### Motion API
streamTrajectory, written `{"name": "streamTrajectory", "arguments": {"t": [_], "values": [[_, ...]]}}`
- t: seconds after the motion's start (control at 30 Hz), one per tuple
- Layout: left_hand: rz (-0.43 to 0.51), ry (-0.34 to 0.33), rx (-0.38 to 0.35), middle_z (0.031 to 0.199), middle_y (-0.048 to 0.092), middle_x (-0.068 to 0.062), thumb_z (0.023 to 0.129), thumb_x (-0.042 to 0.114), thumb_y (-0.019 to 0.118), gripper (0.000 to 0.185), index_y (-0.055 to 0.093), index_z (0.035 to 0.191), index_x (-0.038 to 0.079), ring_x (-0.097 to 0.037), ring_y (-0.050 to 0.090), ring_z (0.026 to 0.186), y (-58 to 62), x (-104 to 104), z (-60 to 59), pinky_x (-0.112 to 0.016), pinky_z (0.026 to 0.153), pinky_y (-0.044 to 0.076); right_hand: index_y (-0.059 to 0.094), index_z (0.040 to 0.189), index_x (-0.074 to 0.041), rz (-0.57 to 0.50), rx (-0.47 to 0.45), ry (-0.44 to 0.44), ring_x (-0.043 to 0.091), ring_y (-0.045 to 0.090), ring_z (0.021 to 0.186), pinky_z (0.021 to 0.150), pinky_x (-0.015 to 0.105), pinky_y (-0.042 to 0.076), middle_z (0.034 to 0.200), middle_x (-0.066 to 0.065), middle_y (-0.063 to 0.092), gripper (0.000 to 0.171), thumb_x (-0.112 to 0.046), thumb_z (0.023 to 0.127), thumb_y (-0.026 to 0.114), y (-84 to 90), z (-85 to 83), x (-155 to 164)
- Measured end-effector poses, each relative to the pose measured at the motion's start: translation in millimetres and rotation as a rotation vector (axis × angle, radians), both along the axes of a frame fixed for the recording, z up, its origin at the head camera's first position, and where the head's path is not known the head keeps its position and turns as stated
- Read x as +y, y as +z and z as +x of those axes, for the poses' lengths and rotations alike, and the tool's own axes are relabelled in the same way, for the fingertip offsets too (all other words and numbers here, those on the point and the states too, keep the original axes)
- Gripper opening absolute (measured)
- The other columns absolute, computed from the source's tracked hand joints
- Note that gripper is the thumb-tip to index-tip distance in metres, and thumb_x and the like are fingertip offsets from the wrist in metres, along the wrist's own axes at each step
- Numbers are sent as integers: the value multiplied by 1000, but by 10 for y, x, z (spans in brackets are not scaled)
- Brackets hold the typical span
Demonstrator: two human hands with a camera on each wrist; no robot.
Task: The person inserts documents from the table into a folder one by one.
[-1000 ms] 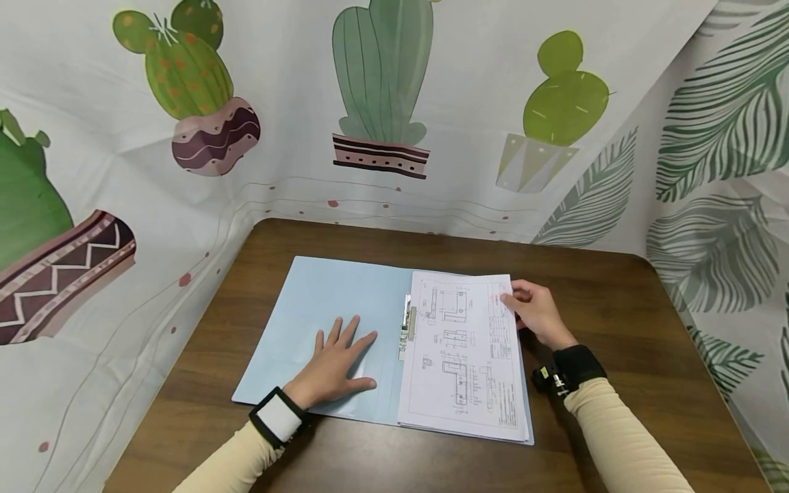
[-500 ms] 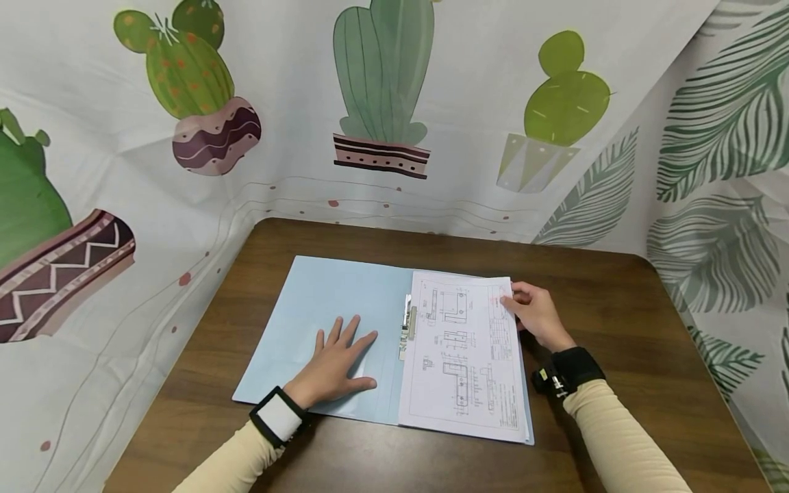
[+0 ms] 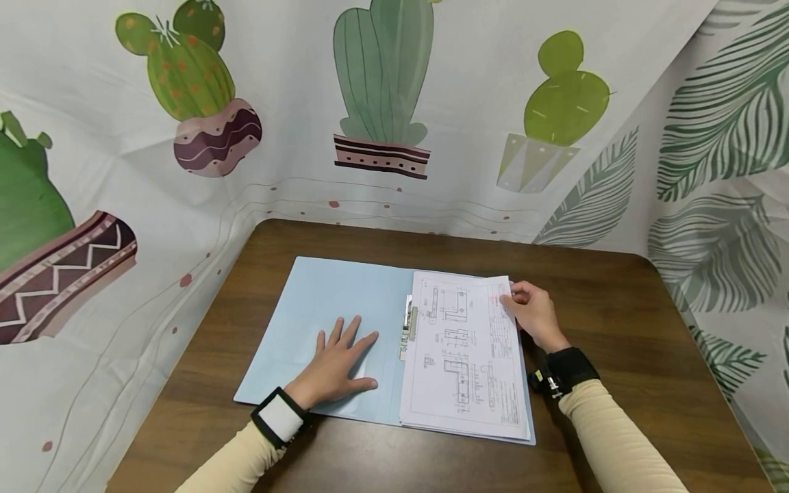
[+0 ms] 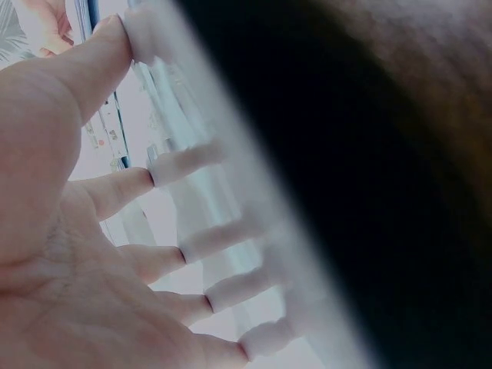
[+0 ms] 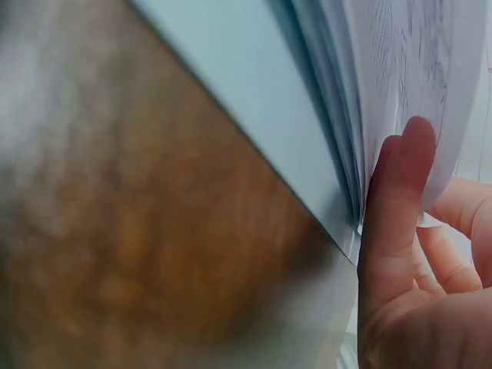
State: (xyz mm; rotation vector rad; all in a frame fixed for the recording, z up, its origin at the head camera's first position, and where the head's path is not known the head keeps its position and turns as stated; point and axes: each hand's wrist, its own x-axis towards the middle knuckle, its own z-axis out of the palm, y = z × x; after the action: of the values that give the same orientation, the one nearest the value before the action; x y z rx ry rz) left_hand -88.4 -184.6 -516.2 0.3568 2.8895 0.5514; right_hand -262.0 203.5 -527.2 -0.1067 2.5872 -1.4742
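A light blue folder [image 3: 327, 284] lies spread open on the table. Its metal clip [image 3: 408, 325] runs along the spine. On the folder's right half is a stack of paper, topped by a sheet with technical drawings [image 3: 468, 370]. My left hand [image 3: 335, 366] rests on the bare left cover with its fingers spread, and in the left wrist view the fingertips [image 4: 165, 265] meet the glossy surface. With thumb in front and fingers behind, my right hand [image 3: 535, 315] pinches the top sheet near its upper right corner. The right wrist view shows more page edges [image 5: 334, 100] below the fingers.
The brown wooden table [image 3: 629, 322] extends around the folder on all sides. Behind it hangs a white cloth [image 3: 283, 150] printed with cacti and leaves. Each wrist wears a black strap [image 3: 573, 368].
My right hand and wrist have shifted very slightly left, and the pinched corner of the sheet has moved a little with them. The left hand has stayed in place on the cover.
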Motion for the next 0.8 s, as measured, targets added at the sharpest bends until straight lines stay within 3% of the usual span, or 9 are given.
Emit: {"name": "streamTrajectory", "arguments": {"t": [0.23,0.57,0.67,0.8], "values": [[0,-7,7,165,25,-26,83,57,79,88,49,154,15,-58,13,150,-6,1,-13,-81,109,14,66,125,-6,79,1,-25,26,67,74,58,34,59,101,17,72,37,-32,99,70,81,33,34],[1,-6,16,164,26,-27,82,56,81,87,51,153,15,-59,15,149,1,1,-1,-81,108,15,65,125,-2,115,40,-24,26,73,72,56,34,59,100,21,73,29,-20,102,64,155,118,156],[0,-8,13,164,26,-27,83,56,81,87,50,153,15,-59,15,149,-2,3,4,-81,108,14,65,127,-2,183,121,41,29,70,80,62,37,60,104,20,72,30,-17,101,66,172,201,178],[1,-5,17,165,25,-27,83,56,80,86,50,153,15,-59,14,149,3,-1,-2,-81,108,14,59,138,-1,329,240,230,39,63,114,90,52,55,130,22,64,48,-16,95,75,233,349,177]]}}
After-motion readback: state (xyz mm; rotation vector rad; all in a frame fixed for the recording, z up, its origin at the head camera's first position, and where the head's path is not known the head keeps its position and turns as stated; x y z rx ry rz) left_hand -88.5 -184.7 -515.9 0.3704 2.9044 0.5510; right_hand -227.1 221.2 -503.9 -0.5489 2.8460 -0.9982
